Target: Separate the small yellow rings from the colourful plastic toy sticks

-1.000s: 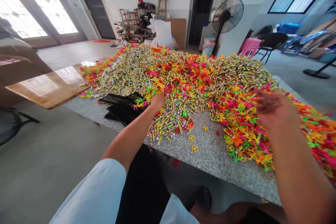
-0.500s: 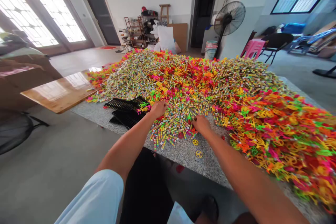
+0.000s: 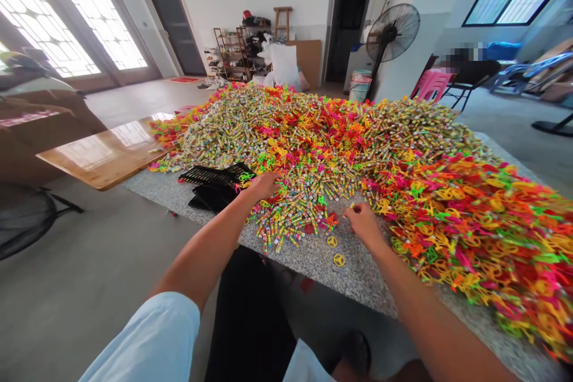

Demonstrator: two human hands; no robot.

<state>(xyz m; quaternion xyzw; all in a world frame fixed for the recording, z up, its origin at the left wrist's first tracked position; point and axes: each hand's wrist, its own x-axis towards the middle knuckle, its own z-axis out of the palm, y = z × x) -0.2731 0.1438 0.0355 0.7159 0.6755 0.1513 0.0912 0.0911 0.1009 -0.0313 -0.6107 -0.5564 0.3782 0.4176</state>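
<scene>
My left hand [image 3: 267,185] is at the near side of a heap of small printed tubes [image 3: 293,215], its fingers bent together; whatever they grip is hidden. My right hand [image 3: 364,222] hovers over the speckled tabletop, just right of the loose tubes. Its thumb and forefinger are pinched, with a tiny yellowish bit at the tips, too small to name. Two yellow plastic rings with spokes [image 3: 339,260] lie on the stone surface between the tubes and my right forearm. A stack of black slatted plastic trays [image 3: 208,188] sits left of my left hand.
Bright plastic pieces [image 3: 474,233] are heaped along the right side of the granite table [image 3: 358,283]. A wooden board [image 3: 101,158] juts out at the left. Beyond stand a pedestal fan [image 3: 389,33], a white sack [image 3: 284,65] and pink stools [image 3: 432,85].
My right hand has drawn away from the loose tubes, rightward and slightly nearer me. My left hand has shifted a little left at the heap.
</scene>
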